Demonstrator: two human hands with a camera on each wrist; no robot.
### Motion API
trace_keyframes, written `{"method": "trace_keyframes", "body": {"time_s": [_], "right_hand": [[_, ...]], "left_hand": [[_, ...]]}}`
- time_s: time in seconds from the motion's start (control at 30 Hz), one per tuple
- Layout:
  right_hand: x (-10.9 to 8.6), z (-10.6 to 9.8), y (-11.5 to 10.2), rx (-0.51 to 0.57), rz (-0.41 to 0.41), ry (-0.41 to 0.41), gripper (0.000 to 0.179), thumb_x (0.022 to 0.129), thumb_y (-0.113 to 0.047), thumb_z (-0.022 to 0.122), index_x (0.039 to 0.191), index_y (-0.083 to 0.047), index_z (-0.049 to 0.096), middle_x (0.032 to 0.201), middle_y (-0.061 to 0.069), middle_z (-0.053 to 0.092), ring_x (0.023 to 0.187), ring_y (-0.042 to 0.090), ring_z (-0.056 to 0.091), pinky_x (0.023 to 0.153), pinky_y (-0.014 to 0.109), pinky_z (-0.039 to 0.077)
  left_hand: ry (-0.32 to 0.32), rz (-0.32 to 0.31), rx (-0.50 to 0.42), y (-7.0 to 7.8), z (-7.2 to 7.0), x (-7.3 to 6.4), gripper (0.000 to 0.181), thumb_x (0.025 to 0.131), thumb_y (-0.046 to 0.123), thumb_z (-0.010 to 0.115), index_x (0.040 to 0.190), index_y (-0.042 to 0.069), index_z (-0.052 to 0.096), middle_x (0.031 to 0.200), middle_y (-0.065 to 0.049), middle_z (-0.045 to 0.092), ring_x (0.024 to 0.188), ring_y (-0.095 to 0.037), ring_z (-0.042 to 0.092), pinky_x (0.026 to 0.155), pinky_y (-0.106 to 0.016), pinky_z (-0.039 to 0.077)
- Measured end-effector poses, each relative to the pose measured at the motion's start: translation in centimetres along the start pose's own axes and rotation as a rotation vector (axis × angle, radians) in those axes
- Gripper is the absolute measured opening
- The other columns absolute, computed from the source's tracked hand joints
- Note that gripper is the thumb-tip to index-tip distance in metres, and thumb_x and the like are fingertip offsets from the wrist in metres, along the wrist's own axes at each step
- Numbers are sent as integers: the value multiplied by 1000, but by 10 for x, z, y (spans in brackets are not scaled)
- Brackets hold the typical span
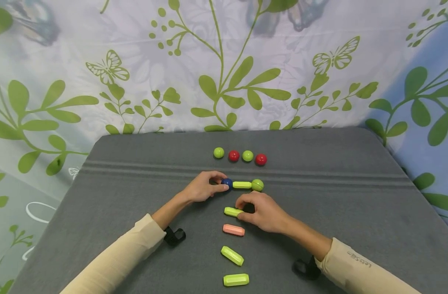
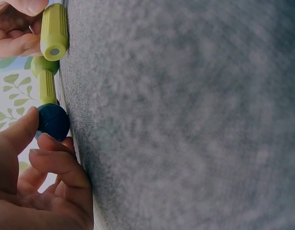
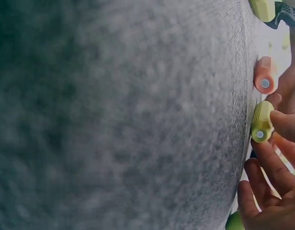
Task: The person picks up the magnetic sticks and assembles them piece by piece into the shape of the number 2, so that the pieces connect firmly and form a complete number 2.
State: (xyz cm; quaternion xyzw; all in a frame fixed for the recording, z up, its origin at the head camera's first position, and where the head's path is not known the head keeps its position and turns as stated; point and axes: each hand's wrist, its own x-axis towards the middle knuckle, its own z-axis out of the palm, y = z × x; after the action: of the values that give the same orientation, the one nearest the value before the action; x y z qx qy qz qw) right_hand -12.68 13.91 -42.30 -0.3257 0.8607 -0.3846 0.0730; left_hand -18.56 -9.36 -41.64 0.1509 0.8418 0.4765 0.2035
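Observation:
My left hand [image 1: 203,187] pinches a dark blue ball [image 1: 227,183] between thumb and fingers. A ribbed lime rod [image 1: 242,185] joins that ball to a green ball [image 1: 257,185], all in one line. Nearer to me, my right hand [image 1: 262,211] has thumb and index finger at the right end of a second lime rod [image 1: 233,212], pinching it. The right wrist view shows a small metallic disc in this rod's end [image 3: 260,134]. Just below it on the table lies a salmon-pink rod [image 1: 233,230].
Two more lime rods, one slanted [image 1: 232,255] and one level [image 1: 236,279], lie toward the near edge. Beyond the hands stands a row of balls: green [image 1: 218,152], red [image 1: 234,155], green [image 1: 247,155] and red [image 1: 261,159]. A grey cloth [image 1: 135,163] covers the table.

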Motion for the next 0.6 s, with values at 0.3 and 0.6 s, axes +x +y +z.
{"method": "trace_keyframes", "body": {"time_s": [0.3, 0.6], "right_hand": [[-6, -1, 2, -38, 18, 16, 15, 86, -13, 78, 99, -15, 71, 90, -10, 65, 86, 11, 58, 79, 37, 48], [-26, -13, 7, -55, 66, 29, 18, 85, -13, 78, 101, -16, 72, 88, -14, 63, 83, 10, 55, 73, 32, 46]], "left_hand": [[-2, 3, -4, -3, -1, 0, 36, 96, 21, 68, 127, 4, 63, 102, -9, 61, 70, -18, 55, 62, -30, 48], [-5, 0, -3, -3, 0, 2, 36, 95, 20, 69, 127, 5, 62, 103, -9, 60, 68, -18, 55, 62, -29, 46]]}}
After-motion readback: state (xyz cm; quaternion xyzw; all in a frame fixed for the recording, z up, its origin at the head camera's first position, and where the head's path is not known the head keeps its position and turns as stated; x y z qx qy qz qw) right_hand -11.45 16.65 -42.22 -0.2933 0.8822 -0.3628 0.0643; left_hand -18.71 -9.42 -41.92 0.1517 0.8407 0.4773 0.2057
